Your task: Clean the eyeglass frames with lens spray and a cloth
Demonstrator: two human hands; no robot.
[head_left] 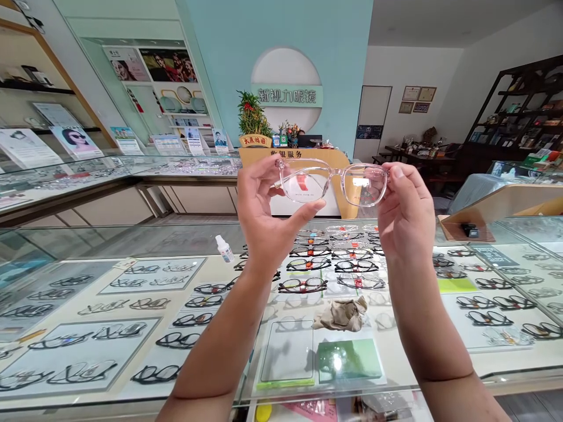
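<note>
A pair of clear-framed eyeglasses [335,172] is held up in the air above the glass counter, lenses facing me. My left hand [268,214] grips its left end near the hinge, with the thumb stretched out below the left lens. At the right end, my right hand [404,208] pinches the frame by the hinge between thumb and fingers. Below the hands lies a crumpled beige cloth [341,315] on the countertop. Rows of dark-framed eyeglasses [303,285] lie just beyond the cloth.
A small white bottle [224,249] stands on the glass counter [145,240] to the left. Under the glass are more eyeglasses [160,373] and a green card [349,358]. A wooden stand [488,217] is at the right. Further off are a cashier desk [347,205] and a potted plant [251,117].
</note>
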